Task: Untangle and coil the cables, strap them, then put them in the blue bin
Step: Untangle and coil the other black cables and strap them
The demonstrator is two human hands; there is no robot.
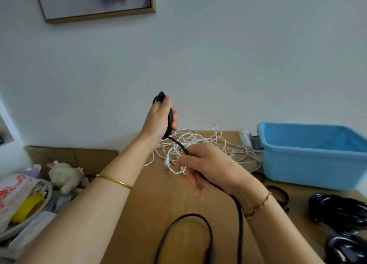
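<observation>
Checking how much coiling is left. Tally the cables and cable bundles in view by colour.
Black: 3. These are the black cable gripped by the left hand and right hand, the farther coiled bundle and the nearer coiled bundle.
White: 1. This is the white tangle; how many cables are in it is unclear.
Total: 4

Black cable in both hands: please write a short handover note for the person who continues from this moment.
Left hand grips the coiled end of the black cable, raised above the table. Right hand holds the same cable lower down; the rest runs in a loop toward the near edge.
White cable lies tangled on the table behind the hands. Blue bin stands at the right; nothing shows inside it. Black bundles lie in front of it.
Done: coiling has begun.
Left: finish the coil, strap it, untangle the white cable, fill the bin.
</observation>
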